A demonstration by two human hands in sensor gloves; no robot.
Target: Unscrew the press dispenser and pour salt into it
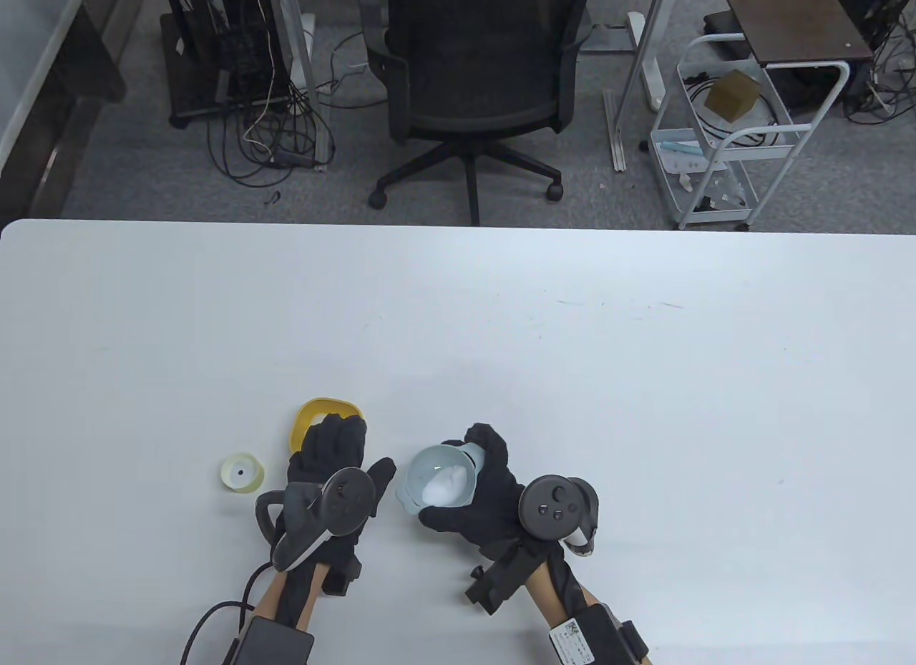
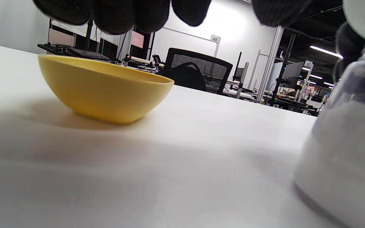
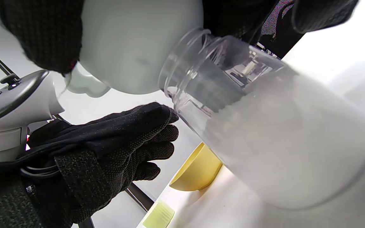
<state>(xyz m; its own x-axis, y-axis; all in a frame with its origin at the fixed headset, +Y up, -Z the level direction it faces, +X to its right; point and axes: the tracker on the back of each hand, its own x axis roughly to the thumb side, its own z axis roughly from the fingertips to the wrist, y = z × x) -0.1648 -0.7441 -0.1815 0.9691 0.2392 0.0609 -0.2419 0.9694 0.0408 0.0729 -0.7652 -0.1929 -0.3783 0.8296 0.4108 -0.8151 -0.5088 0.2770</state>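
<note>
My right hand (image 1: 481, 482) grips a pale blue bowl (image 1: 429, 466) with a heap of white salt (image 1: 445, 486) and holds it tilted over the open mouth of the clear dispenser jar (image 3: 280, 142). The jar is mostly full of salt and also shows in the left wrist view (image 2: 344, 158); in the table view the bowl hides it. My left hand (image 1: 336, 454) lies open just left of the jar, its fingers over the yellow bowl (image 1: 315, 413) and its thumb (image 3: 150, 115) close to the jar's neck. The pale yellow-green dispenser cap (image 1: 242, 472) lies on the table to the left.
The white table (image 1: 572, 350) stretches far ahead and to the right. The yellow bowl (image 2: 106, 91) stands just beyond my left fingers. An office chair (image 1: 472, 71) and a wire cart (image 1: 723, 149) stand past the far edge.
</note>
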